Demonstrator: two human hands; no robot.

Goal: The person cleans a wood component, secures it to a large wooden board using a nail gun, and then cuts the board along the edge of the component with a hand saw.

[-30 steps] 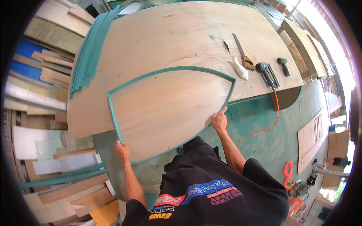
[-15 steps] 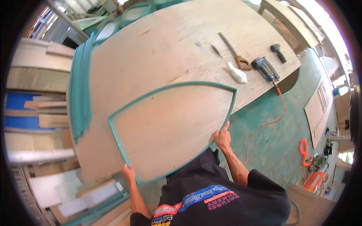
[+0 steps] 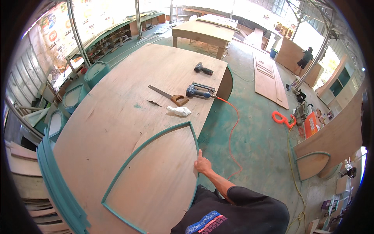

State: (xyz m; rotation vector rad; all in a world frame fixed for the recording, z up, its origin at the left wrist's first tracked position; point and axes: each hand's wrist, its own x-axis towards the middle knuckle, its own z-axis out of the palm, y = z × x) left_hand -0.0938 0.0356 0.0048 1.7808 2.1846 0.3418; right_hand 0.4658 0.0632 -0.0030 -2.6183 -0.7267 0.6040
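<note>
A pointed-arch wooden panel (image 3: 161,175) with a raised green edging lies on the large plywood worktable (image 3: 97,136). My right hand (image 3: 202,163) grips its right edge near the pointed end, the index finger stretched along the edging. My left hand is out of the picture. Beyond the panel's tip are a crumpled white plastic bag (image 3: 180,111), a handsaw (image 3: 177,100) with a wooden handle and a dark spiral bit (image 3: 154,103). Further off lie a blue-and-black nail gun (image 3: 198,90) and a dark cordless drill (image 3: 203,69).
Green strips (image 3: 58,183) are stacked along the table's left edge. An orange air hose (image 3: 237,128) runs from the nail gun down to the floor. Similar arched panels (image 3: 312,163) stand at the right. A person (image 3: 306,58) is by boards in the background.
My view has swung up and to the right, so the tools appear lower and further left. My left hand has left the picture; the right still holds the panel's edge.
</note>
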